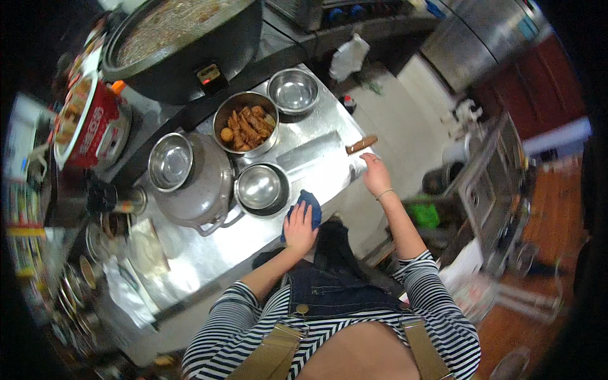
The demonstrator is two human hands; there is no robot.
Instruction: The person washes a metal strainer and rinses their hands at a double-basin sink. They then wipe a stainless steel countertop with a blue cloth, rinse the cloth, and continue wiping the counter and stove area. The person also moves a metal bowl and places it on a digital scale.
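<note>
My left hand (300, 228) presses on a dark blue cloth (311, 202) at the near edge of a stainless steel table (223, 256). Near the table's right corner, my right hand (375, 172) is beside the wooden handle of a cleaver (311, 153); its fingers are bent, and whether they touch the table edge I cannot tell. The cleaver lies flat, its handle past the edge. Left of the blade is a steel pot of browned food (249, 128), with an empty steel bowl (293, 91) above it. A smaller bowl (259, 186) sits in a pan left of the cloth.
A lidded grey pot (199, 204) carries a steel bowl (171, 161) on its lid. Behind stands a large dark cooker (175, 61) full of liquid, with a red tub (95, 128) beside it. A sink (479, 194) is at the right. Plastic bags (126, 292) lie at the table's left end.
</note>
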